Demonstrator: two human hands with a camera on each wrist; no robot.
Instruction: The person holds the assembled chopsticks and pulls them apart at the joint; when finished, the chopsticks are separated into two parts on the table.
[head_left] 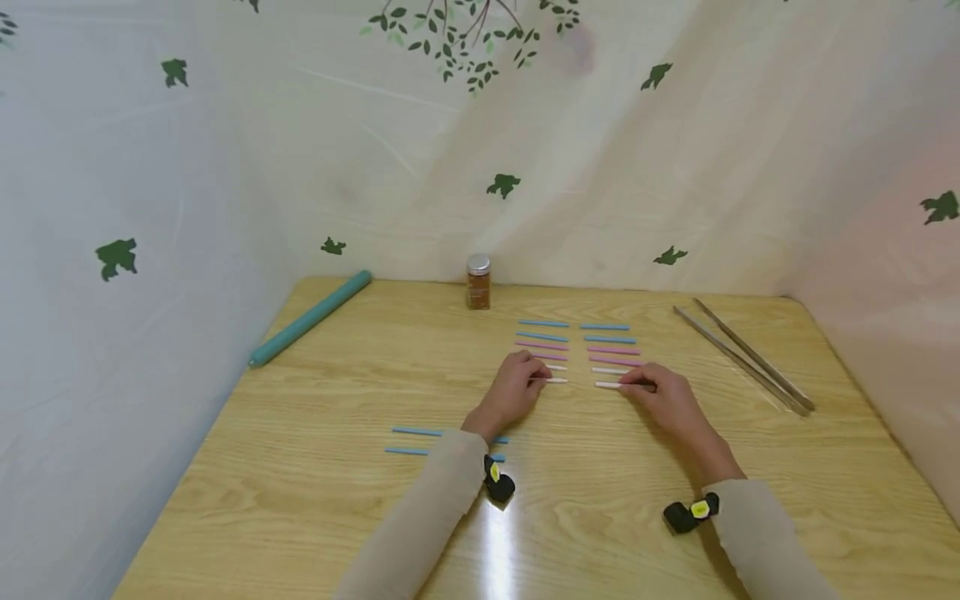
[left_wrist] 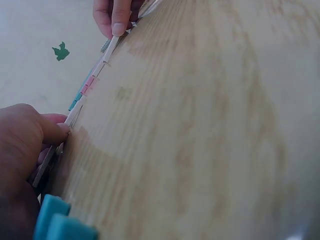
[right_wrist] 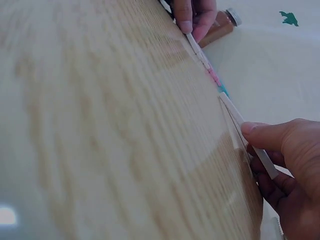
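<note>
In the head view, two columns of thin sticks lie on the wooden table, blue at the back, then pink, then white in front. My left hand (head_left: 516,390) pinches a white stick (head_left: 557,381) at the front of the left column, its outer part hidden by the fingers. Opposite it, my right hand (head_left: 666,398) holds another white stick (head_left: 607,384) between thumb and fingers. The right wrist view shows this white stick (right_wrist: 234,111) slanting along the table, the thumb on top. Blue sticks (head_left: 415,432) lie partly hidden under my left forearm.
A jar (head_left: 478,287) with a silver lid stands at the back. The teal rod (head_left: 311,319) lies along the left edge. Two long metallic strips (head_left: 750,358), nearly meeting at their near ends, lie to the right. A leaf-patterned cloth (head_left: 405,183) surrounds the table.
</note>
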